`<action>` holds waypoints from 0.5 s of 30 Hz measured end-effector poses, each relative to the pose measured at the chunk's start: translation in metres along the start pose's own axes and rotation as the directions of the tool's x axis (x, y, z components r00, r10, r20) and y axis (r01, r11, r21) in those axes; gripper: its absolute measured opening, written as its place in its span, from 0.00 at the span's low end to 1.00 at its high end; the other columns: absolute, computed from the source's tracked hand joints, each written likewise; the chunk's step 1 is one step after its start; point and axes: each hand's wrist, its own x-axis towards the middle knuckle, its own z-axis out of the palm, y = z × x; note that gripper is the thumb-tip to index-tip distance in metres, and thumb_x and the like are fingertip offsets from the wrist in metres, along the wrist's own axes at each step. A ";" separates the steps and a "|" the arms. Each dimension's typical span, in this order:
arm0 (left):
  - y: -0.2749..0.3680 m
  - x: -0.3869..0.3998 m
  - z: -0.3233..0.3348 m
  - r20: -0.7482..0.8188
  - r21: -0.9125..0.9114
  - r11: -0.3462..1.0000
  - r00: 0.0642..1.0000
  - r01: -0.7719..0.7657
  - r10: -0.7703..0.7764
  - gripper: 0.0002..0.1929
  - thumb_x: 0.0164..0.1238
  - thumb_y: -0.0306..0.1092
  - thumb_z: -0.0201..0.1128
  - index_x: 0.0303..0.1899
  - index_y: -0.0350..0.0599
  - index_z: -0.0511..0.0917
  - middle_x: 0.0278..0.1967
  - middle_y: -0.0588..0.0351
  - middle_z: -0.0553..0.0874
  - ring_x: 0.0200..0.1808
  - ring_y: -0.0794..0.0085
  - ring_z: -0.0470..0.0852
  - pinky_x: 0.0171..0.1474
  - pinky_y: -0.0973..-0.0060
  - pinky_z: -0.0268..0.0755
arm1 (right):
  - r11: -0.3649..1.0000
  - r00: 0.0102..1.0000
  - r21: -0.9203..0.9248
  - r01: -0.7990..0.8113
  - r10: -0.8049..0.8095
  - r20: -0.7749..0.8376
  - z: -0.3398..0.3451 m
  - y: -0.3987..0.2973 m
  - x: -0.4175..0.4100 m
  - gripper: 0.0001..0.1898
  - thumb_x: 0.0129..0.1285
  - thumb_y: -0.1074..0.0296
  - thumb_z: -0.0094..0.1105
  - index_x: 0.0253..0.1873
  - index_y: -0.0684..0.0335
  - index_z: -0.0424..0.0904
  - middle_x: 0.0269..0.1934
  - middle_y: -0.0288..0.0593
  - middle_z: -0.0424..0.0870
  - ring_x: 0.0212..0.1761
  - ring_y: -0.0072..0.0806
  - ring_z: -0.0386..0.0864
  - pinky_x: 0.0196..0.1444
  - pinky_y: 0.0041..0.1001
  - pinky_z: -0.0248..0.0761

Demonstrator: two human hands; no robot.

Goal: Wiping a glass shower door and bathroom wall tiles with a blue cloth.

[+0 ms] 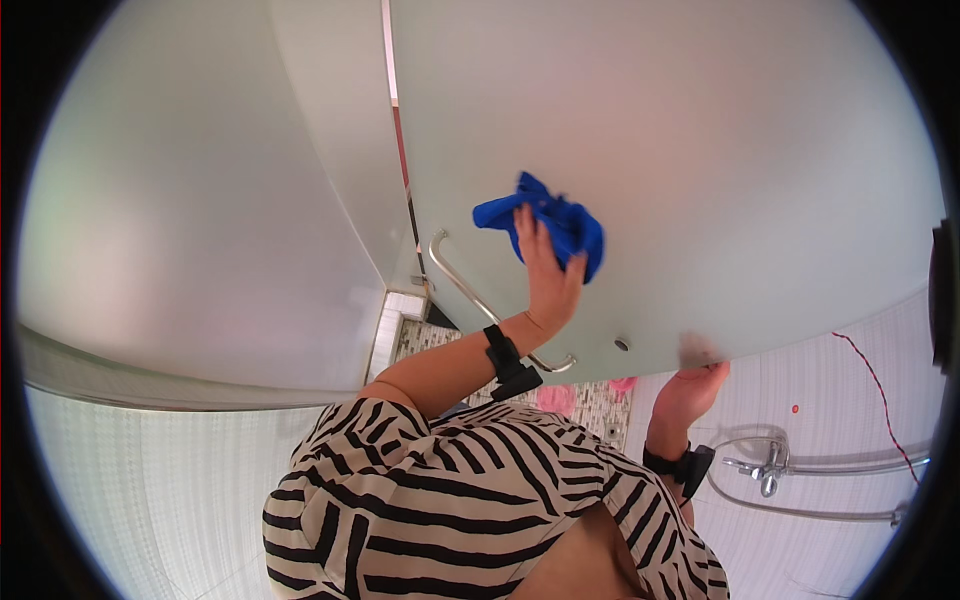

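Observation:
My left hand [551,277] presses a crumpled blue cloth [581,229] flat against a frosted glass door [712,187], its fingers spread over the fabric. A curved metal door handle [465,283] runs behind my left forearm, to the left of the cloth. At the lower edge of the same glass, my right hand [686,394] holds the pane; part of that hand shows only as a blur through the frosting. Black bands with small boxes sit on both wrists.
Another frosted glass panel [187,225] stands on the left. A small round metal fitting [622,344] is on the door. At the lower right, a shower mixer [766,471] with a hose is on the tiled wall. Pink items [556,399] lie on the mosaic floor. A red and black cord [874,375] hangs at right.

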 end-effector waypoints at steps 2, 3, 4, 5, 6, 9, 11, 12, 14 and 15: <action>0.007 0.002 -0.002 0.077 0.047 0.998 0.996 -0.038 0.035 0.38 0.64 0.36 0.61 0.74 0.37 0.56 0.76 0.32 0.53 0.77 0.32 0.49 0.77 0.41 0.39 | 0.999 1.000 -0.041 -0.021 0.022 0.021 -0.004 0.001 0.000 0.20 0.80 0.57 0.39 0.61 0.68 0.71 0.57 0.44 0.79 0.59 0.33 0.77 0.65 0.35 0.69; 0.008 0.007 -0.004 0.146 0.088 0.993 0.987 -0.082 0.069 0.41 0.58 0.34 0.63 0.74 0.39 0.56 0.76 0.32 0.54 0.76 0.29 0.49 0.75 0.36 0.38 | 0.999 1.000 -0.047 -0.018 0.018 0.015 -0.005 0.000 0.001 0.20 0.80 0.57 0.39 0.61 0.68 0.71 0.57 0.44 0.79 0.59 0.33 0.77 0.65 0.35 0.69; -0.007 0.011 -0.007 0.157 0.126 0.982 0.980 -0.139 0.119 0.42 0.55 0.34 0.63 0.73 0.39 0.58 0.75 0.33 0.56 0.76 0.29 0.50 0.75 0.36 0.39 | 0.999 0.998 -0.039 -0.035 0.037 0.053 -0.006 0.000 0.001 0.20 0.80 0.56 0.39 0.61 0.68 0.71 0.57 0.44 0.79 0.60 0.33 0.77 0.65 0.35 0.69; -0.026 0.017 -0.007 0.161 0.114 0.984 0.980 -0.138 0.119 0.42 0.55 0.34 0.63 0.73 0.39 0.58 0.75 0.33 0.56 0.76 0.29 0.50 0.75 0.36 0.39 | 0.998 0.995 -0.037 -0.046 0.049 0.084 -0.007 -0.003 0.003 0.21 0.80 0.56 0.39 0.61 0.68 0.71 0.58 0.44 0.79 0.60 0.33 0.76 0.65 0.34 0.68; -0.047 0.023 -0.008 0.101 0.113 0.963 0.967 -0.246 0.235 0.40 0.58 0.35 0.63 0.73 0.37 0.59 0.75 0.33 0.56 0.76 0.31 0.51 0.76 0.38 0.40 | 0.998 0.996 -0.040 -0.040 0.043 0.075 -0.007 -0.004 0.004 0.21 0.80 0.56 0.39 0.61 0.68 0.71 0.58 0.44 0.79 0.60 0.33 0.76 0.65 0.34 0.68; -0.043 0.045 -0.011 -0.045 0.001 0.991 0.990 0.132 -0.132 0.36 0.66 0.34 0.60 0.72 0.29 0.57 0.76 0.33 0.57 0.77 0.38 0.52 0.78 0.50 0.42 | 0.995 0.996 0.053 -0.083 0.081 0.037 -0.004 -0.005 0.004 0.20 0.81 0.56 0.39 0.61 0.68 0.71 0.58 0.43 0.79 0.61 0.32 0.75 0.65 0.33 0.67; -0.050 0.055 -0.012 -0.116 -0.049 0.962 0.955 0.269 -0.273 0.35 0.68 0.32 0.59 0.72 0.27 0.55 0.76 0.33 0.56 0.78 0.39 0.52 0.79 0.53 0.42 | 0.995 0.995 -0.004 -0.099 0.099 -0.031 0.002 -0.007 0.002 0.21 0.81 0.55 0.37 0.58 0.68 0.73 0.51 0.42 0.81 0.52 0.27 0.77 0.55 0.27 0.69; -0.047 0.058 -0.007 -0.184 -0.107 0.913 0.894 0.394 -0.408 0.34 0.70 0.30 0.58 0.72 0.26 0.54 0.76 0.34 0.56 0.78 0.41 0.52 0.79 0.56 0.42 | 0.996 0.995 -0.011 -0.094 0.094 -0.040 0.002 -0.008 0.002 0.21 0.81 0.55 0.37 0.58 0.68 0.73 0.51 0.42 0.81 0.52 0.27 0.77 0.55 0.27 0.69; -0.032 0.050 0.004 -0.178 -0.116 0.899 0.882 0.421 -0.436 0.34 0.72 0.32 0.57 0.72 0.25 0.53 0.76 0.34 0.55 0.78 0.41 0.52 0.79 0.57 0.41 | 0.991 0.992 -0.064 -0.119 0.116 -0.039 0.001 -0.009 0.002 0.23 0.82 0.52 0.36 0.57 0.66 0.74 0.50 0.41 0.82 0.51 0.27 0.77 0.52 0.26 0.68; -0.023 0.046 0.005 -0.188 -0.115 0.891 0.871 0.440 -0.455 0.34 0.73 0.33 0.56 0.72 0.23 0.53 0.77 0.34 0.54 0.78 0.41 0.51 0.79 0.58 0.40 | 0.991 0.992 -0.066 -0.118 0.116 -0.042 0.000 -0.007 0.001 0.23 0.82 0.52 0.36 0.57 0.66 0.74 0.50 0.41 0.82 0.51 0.27 0.77 0.52 0.26 0.68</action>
